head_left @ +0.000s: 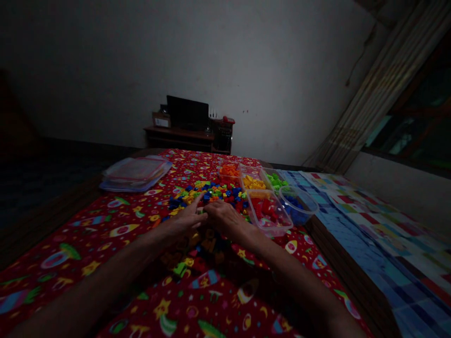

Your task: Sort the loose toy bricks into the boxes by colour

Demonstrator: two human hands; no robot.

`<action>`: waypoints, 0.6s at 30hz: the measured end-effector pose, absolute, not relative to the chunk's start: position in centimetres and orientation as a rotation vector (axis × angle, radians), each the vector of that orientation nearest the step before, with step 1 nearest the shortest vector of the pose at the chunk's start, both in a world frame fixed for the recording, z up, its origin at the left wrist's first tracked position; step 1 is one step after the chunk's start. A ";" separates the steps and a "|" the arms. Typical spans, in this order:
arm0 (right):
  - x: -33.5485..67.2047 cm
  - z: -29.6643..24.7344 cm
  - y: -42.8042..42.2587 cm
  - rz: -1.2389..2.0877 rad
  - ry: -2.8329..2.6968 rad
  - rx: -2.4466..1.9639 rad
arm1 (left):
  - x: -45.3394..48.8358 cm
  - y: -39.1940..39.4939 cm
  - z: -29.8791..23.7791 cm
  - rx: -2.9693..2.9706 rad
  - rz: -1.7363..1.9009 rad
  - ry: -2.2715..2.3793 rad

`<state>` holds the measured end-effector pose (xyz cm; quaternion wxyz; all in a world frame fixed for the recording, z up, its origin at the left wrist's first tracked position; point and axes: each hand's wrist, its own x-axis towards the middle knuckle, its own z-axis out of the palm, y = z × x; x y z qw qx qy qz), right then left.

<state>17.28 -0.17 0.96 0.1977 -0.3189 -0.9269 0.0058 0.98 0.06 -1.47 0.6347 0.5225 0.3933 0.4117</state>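
Observation:
Over a loose pile of mixed plastic building blocks (pixel 229 191), both my hands come close together. My left hand (pixel 192 216) has its thumb raised and its fingers stretched toward the right hand, and no block shows in it. My right hand (pixel 221 215) is bent with its fingers curled down at the left fingertips; whatever they hold is hidden. Yellow, blue, green, red and orange blocks lie around and beneath both hands. Nearest my right hand stands a clear box (pixel 273 229) with red blocks inside.
More clear containers hold orange blocks (pixel 229 171), yellow blocks (pixel 253 182), green blocks (pixel 276 181) and blue blocks (pixel 293 203). Stacked lids (pixel 137 172) lie at left on the red patterned cloth (pixel 120 230). A checked bedspread (pixel 373 225) is on the right; a desk with a monitor (pixel 188 111) stands behind.

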 end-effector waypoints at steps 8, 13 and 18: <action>23.3 3.8 2.3 0.005 -2.415 -1.248 | -0.4 0.5 1.6 1.514 1.002 1.064; 30.9 7.2 8.4 -0.255 -2.264 -1.587 | -4.0 2.5 2.1 1.686 1.083 1.257; 36.1 8.2 13.7 -0.356 -2.043 -2.075 | -5.9 4.1 0.4 1.766 1.101 1.445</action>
